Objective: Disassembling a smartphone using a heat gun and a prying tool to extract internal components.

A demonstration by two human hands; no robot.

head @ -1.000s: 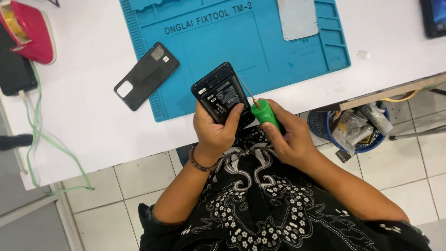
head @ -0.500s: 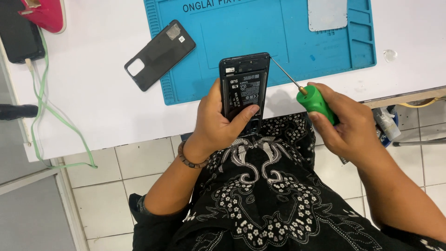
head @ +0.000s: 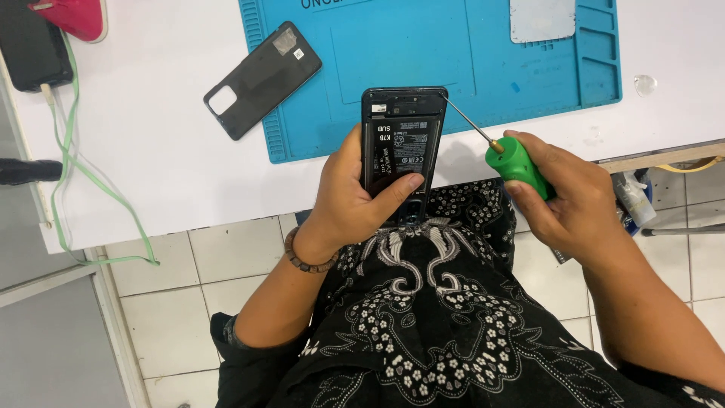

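The left hand point(head: 355, 200) is closed around an opened phone point(head: 400, 147), holding it upright over the near edge of the white table point(head: 151, 174); the thumb lies across the lower part of the phone's exposed inside, and the fingers wrap behind it where they cannot be seen; a beaded bracelet point(head: 306, 257) sits on that wrist. The phone's back is off — its dark battery and inner frame face the camera, and its top end overlaps the near edge of the blue work mat point(head: 483, 68).

The right hand point(head: 574, 200) is closed on a screwdriver point(head: 502, 151) with a green handle; the thin metal shaft runs up and to the left, and its tip meets the phone's upper right corner; whether it sits in a screw is too small to tell.

A black back cover point(head: 260, 79) lies camera-hole end toward the near left, partly on the mat's left edge and partly on the bare table — well apart from the phone. A pale grey plate point(head: 542, 19) rests on the far right part of the mat; a green cable point(head: 75, 174) trails down the table's left side; a pink object point(head: 75, 17) and a black device point(head: 30, 45) sit at the far left corner.
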